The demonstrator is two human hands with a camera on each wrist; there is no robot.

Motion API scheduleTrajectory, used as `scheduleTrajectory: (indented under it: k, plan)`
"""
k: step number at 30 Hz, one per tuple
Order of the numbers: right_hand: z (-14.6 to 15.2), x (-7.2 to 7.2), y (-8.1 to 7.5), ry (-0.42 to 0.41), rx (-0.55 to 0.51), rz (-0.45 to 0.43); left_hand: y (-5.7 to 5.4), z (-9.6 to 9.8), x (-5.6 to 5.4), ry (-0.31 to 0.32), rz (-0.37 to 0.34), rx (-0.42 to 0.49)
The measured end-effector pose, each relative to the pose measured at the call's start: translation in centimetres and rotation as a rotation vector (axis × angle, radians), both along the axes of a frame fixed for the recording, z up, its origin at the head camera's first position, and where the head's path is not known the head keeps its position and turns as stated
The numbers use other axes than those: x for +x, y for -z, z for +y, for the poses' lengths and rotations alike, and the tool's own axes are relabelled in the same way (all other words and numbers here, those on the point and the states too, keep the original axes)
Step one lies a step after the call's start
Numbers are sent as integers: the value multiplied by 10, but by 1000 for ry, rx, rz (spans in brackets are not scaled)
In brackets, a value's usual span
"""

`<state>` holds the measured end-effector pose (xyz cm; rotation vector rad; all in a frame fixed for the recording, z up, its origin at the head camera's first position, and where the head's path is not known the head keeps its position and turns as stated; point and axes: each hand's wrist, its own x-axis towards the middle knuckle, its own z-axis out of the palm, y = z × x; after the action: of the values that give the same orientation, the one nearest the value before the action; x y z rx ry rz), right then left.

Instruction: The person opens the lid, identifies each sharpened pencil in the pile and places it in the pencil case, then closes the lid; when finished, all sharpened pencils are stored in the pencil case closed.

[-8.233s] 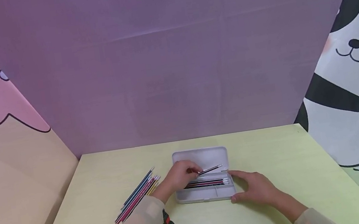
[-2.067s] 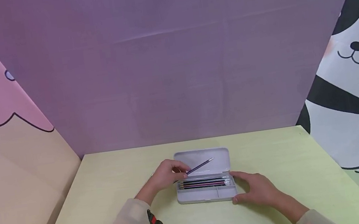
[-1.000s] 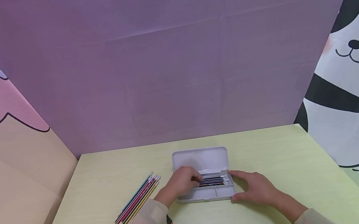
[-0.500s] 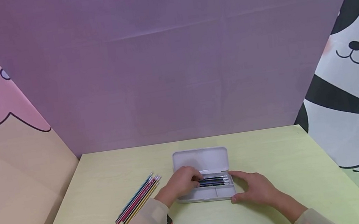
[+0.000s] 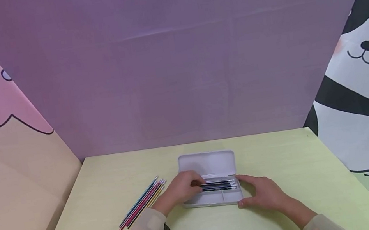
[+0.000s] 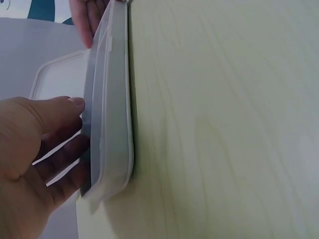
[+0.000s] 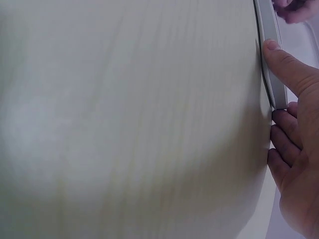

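A white pencil case (image 5: 214,204) lies unfolded on the table, its lid (image 5: 209,163) tipped back. Dark pencils (image 5: 219,185) lie side by side in its long rear compartment, eraser ends to the right. My left hand (image 5: 182,188) reaches over the case's left part, fingertips at the pencils and covering their left ends. In the left wrist view, thumb and fingers stand apart inside the rim, with no pencil visible between them. My right hand (image 5: 264,193) holds the case's right end, thumb at the front corner and index finger at the back; the right wrist view shows the thumb (image 7: 286,64) against the wall.
Left of the case, a loose bundle of pencils (image 5: 142,204) in blue, red, black and yellow lies slanted on the table (image 5: 275,153), partly behind my left forearm. A purple backdrop (image 5: 178,72) rises behind the table, with cartoon-printed panels at both sides.
About two seconds ago my left hand held a dark pencil over the case; then it lowered into the rear compartment. Now it has shifted slightly left, baring more pencils. My right hand stays put.
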<state>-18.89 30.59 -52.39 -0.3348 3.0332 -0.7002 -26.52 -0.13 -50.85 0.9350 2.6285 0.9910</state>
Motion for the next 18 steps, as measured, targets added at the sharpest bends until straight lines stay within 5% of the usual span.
scheduleTrajectory:
  k: [8, 18]
  plan:
    - [3, -1, 1, -15, 6, 23, -15, -47, -4, -4, -96, 172]
    - [2, -2, 0, -15, 11, 13, -24, -122, -10, -101, -173, 202]
